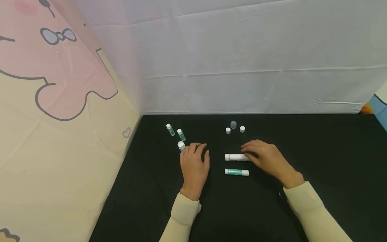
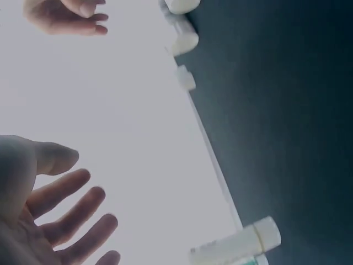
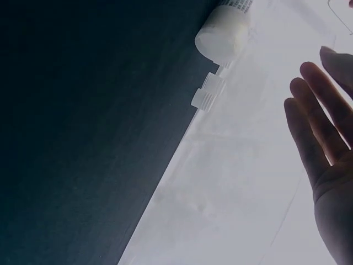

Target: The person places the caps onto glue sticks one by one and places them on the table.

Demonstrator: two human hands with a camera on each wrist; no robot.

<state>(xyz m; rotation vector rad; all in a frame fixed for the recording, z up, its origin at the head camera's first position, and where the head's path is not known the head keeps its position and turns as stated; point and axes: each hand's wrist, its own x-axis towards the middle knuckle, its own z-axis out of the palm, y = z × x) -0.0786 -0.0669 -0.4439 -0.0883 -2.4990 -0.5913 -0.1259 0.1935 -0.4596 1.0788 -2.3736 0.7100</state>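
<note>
As the left hand (image 1: 195, 164) and the right hand (image 1: 263, 158) hang over a black table (image 1: 326, 151), two green-labelled standing glue sticks (image 1: 181, 135) rise at the back left, their white tops up. A third standing glue stick (image 1: 181, 145) is nearer the person, just beyond the left fingertips, which hide its lower part. In the middle, a white lying glue stick (image 1: 234, 157) is on its side, and a green-labelled lying glue stick (image 1: 237, 172) lies parallel to it, nearer the person. That makes five glue sticks: three upright, two lying.

Behind the lying pair sit three loose caps: two small white caps (image 1: 242, 129) and, between and slightly behind them, one translucent cap (image 1: 233, 124).

The left hand's fingers are spread and loosely bent; whether they touch the third standing glue stick, I cannot tell. The right hand's fingers are nearly straight and side by side in its wrist view; its thumb covers the right end of the white lying glue stick, and contact there is unclear.

Around the table, a white cloth (image 1: 229, 60) closes the back, and a cream panel (image 1: 60, 168) printed with a pink cartoon figure (image 1: 69, 77) borders the left. Cream sleeves (image 1: 308, 205) cover both forearms.
</note>
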